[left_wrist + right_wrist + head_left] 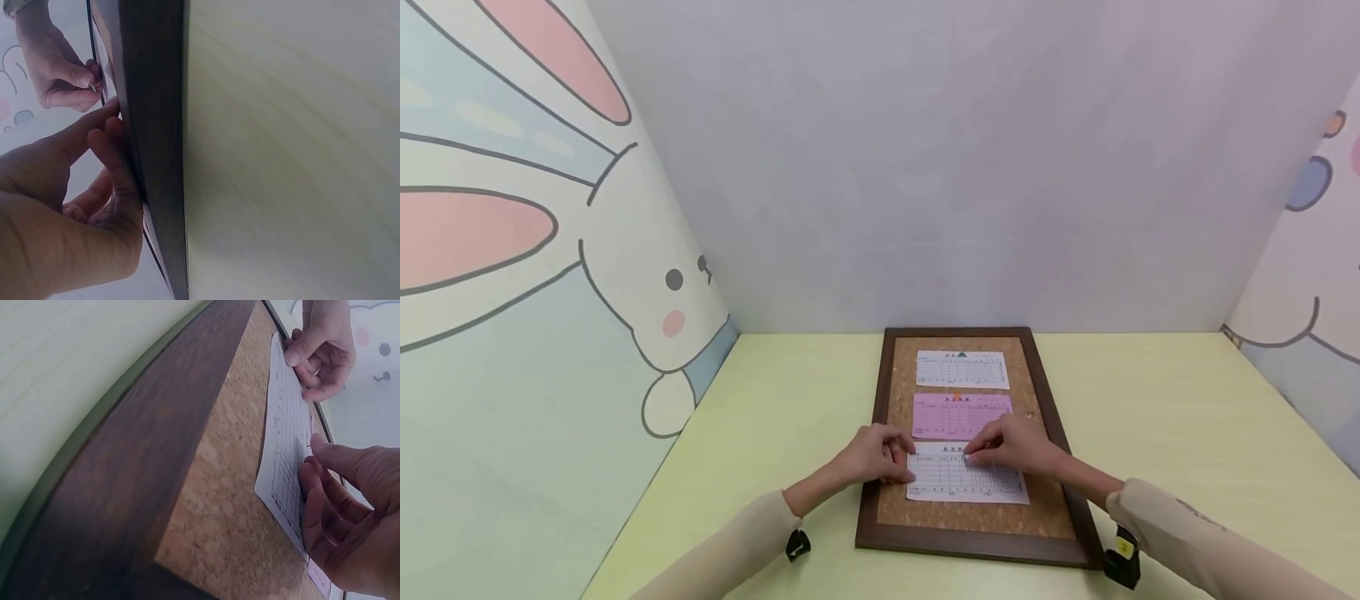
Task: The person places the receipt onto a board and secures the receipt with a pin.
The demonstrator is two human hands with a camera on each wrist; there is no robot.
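Observation:
A white printed form (936, 479) lies on the lower part of a cork board (958, 518) with a dark wooden frame. My left hand (880, 454) rests at the form's left edge, thumb and index fingertips apart on the paper. Above the middle of the form, my right hand (1018, 446) pinches a small pin (94, 87) between thumb and fingers. The pin's thin metal point shows in the left wrist view; its head is mostly hidden by the fingers. In the right wrist view the form (281, 444) looks flat against the cork, below both hands.
Higher on the board are a pink form (940, 412) with an orange pin (957, 396) at its top and a white form (932, 371) with a green pin (962, 355). The board lies on a pale wooden table (790, 400); a wall (925, 167) stands behind it.

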